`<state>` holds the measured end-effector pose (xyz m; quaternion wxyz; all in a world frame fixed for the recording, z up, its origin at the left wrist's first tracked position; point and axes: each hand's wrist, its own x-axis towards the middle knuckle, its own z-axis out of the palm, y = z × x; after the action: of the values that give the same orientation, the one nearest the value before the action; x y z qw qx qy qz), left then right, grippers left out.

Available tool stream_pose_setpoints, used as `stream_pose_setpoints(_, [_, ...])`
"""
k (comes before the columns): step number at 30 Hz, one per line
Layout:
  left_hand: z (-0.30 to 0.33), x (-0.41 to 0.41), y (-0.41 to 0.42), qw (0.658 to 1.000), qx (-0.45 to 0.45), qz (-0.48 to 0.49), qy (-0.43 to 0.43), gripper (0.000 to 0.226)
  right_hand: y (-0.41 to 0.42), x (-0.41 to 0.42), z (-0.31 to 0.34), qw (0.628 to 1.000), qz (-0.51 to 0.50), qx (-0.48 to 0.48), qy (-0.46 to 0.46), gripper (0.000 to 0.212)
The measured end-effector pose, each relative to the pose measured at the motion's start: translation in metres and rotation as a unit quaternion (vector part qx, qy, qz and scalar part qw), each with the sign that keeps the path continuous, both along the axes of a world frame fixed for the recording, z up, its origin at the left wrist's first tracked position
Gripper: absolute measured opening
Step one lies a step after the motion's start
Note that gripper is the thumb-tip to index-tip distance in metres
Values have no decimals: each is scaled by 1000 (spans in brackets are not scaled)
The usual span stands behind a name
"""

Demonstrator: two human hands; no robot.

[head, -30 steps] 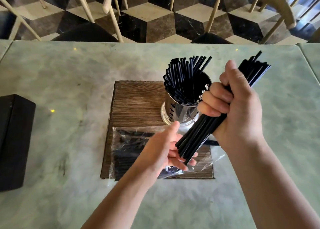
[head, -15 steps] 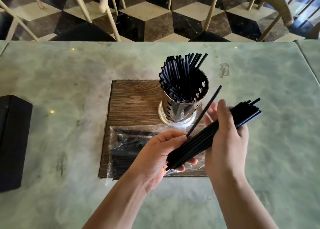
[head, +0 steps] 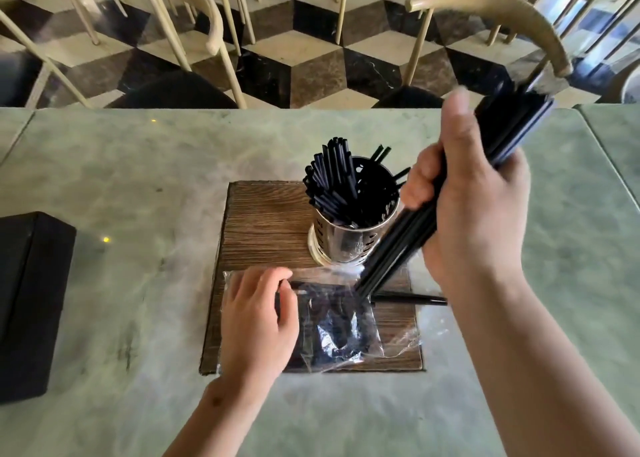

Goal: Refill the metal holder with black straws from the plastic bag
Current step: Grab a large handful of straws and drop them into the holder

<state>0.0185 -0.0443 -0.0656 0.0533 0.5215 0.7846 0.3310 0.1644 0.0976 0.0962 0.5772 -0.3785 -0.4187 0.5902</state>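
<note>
Up at the right, the right hand (head: 474,211) has its grip clenched round a thick bundle of black straws (head: 408,235), fingers curled over the front and the thumb up along the side. The bundle is tilted: its upper ends reach past the hand toward the far right, blurred, while its lower ends point down and left, just above the plastic bag (head: 339,321). The hand and bundle sit in front of the right side of the metal holder (head: 341,242), so whether they touch it cannot be told.

The holder stands upright on the far part of a wooden board (head: 263,228) and already carries a fan of black straws leaning mostly left. The clear bag lies flat on the near part of the board, with more dark straws inside. The left hand (head: 258,321) rests on the bag's left end with fingers loosely bent, pressing the plastic down rather than gripping it. One loose straw (head: 410,298) lies flat across the board beside the bag, just below the bundle's lower ends.

Board and all lie on a pale green marbled counter (head: 138,186). A black box (head: 31,304) sits at its left edge, well apart from the board.
</note>
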Motion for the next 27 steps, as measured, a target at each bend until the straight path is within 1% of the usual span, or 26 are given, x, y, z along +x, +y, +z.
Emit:
stream_pose_setpoints(2, [-19,1,-9,997,-49,-22,58,33,14,-7,17,997,3,65,-32,35])
stream_pose_setpoints(4, [-33,7,-18,992,-88,-39,86,43,24,-14,31,991,18,125,-42,35])
stream_pose_setpoints(7, [-44,11,-25,986,-104,-61,113,51,34,-25,43,980,23,192,-51,42])
stream_pose_setpoints(10, [-47,11,-24,982,-121,-62,132,53,42,-32,42,965,4,251,-82,33])
stream_pose_setpoints(12, [-50,11,-24,978,-136,-63,143,52,43,-35,33,953,-6,281,-116,23])
stream_pose_setpoints(14, [-52,10,-23,977,-140,-64,149,52,38,-36,17,949,-15,283,-139,11])
stream_pose_setpoints(16, [-55,9,-22,977,-134,-62,156,52,32,-36,-2,952,-32,266,-149,10])
stream_pose_setpoints(19, [-57,10,-22,977,-126,-62,159,51,27,-31,-27,948,-65,246,-192,21])
stream_pose_setpoints(22, [-59,10,-22,977,-122,-59,163,50,20,-29,-48,942,-81,220,-240,45])
stream_pose_setpoints(23, [-59,10,-22,978,-119,-57,164,50,16,-29,-53,935,-82,226,-259,50])
stream_pose_setpoints(24, [-59,10,-23,978,-116,-54,164,50,12,-29,-57,921,-84,247,-291,50])
stream_pose_setpoints(25, [-59,10,-23,978,-112,-52,165,50,9,-28,-62,893,-95,283,-336,47])
stream_pose_setpoints(27, [-59,11,-23,979,-109,-51,166,50,6,-27,-68,827,-126,346,-425,39])
